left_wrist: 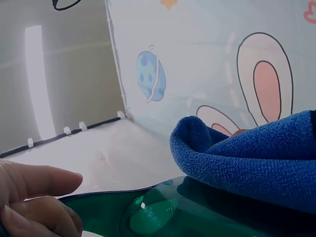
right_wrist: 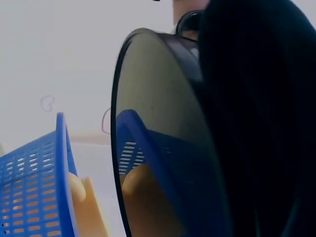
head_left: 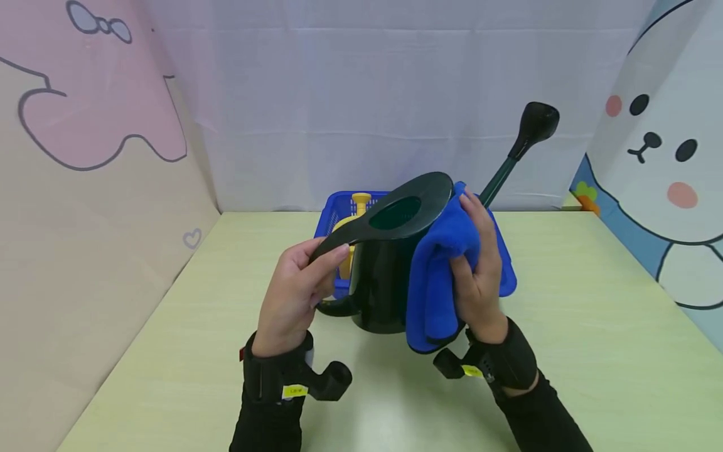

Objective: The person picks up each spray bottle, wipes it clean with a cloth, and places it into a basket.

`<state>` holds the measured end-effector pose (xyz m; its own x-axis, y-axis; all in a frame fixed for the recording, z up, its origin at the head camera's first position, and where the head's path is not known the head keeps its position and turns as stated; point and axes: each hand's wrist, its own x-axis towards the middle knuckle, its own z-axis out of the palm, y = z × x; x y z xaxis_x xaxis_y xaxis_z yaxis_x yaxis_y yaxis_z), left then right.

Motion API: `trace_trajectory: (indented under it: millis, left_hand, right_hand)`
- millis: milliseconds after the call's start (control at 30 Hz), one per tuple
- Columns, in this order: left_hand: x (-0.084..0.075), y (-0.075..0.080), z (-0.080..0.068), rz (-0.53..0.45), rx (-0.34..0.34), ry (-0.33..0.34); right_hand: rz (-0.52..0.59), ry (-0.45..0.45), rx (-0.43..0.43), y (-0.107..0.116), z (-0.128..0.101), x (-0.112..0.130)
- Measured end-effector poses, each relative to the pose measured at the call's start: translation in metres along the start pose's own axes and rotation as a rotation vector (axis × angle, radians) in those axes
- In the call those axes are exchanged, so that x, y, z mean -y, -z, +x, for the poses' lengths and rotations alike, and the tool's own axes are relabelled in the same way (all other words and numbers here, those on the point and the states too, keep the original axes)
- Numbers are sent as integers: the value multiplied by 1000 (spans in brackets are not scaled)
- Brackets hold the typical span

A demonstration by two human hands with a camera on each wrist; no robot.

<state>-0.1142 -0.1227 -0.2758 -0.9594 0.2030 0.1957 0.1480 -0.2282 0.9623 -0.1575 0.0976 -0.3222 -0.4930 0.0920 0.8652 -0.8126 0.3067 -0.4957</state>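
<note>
A dark green watering can (head_left: 380, 285) is held up over the table, its long spout (head_left: 499, 179) rising to the far right with a bulbous head. My left hand (head_left: 296, 289) grips its handle on the left, thumb along the upper side. A folded blue cloth (head_left: 443, 270) lies against the can's right side, held there by my right hand (head_left: 480, 279) with bent fingers. In the left wrist view the cloth (left_wrist: 247, 163) overlaps the glossy green can (left_wrist: 153, 217). The right wrist view shows the can's shiny side (right_wrist: 153, 84) reflecting a basket; the cloth looks nearly black there.
Behind the can, a blue perforated basket (head_left: 508, 279) stands on the pale table (head_left: 186, 351), with a yellow item (head_left: 361, 202) in it. White sheeting (head_left: 361, 100) hangs at the back, and cartoon-printed panels (head_left: 666, 188) stand at both sides.
</note>
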Motion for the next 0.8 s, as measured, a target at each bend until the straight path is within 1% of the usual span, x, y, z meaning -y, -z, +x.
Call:
trace_trajectory:
  millis: [100,200,300,467,600,700,800]
  left_hand:
    - [0,0,0,0,-3,7]
    - [-1,0,0,9,-13,5]
    - [0,0,0,15,-19,-4]
    - [0,-2,1,10,-22,-11]
    - [0,-3,1,12,-33,-3]
    - [1,-3,2,15,-40,1]
    - [1,-4,3,15,-44,-1]
  right_hand:
    - [3,-32,-13,-1,-1,1]
    - [-41,-13,-35,-7,-4,2]
    - [-119,22,-57,-13,-9,3]
    - [-253,105,-77,-20,-17,8]
    - [-318,192,-90,-28,-23,14]
    - [-355,243,-83,-34,-29,17]
    - [-414,293,-58,-39,-35,20]
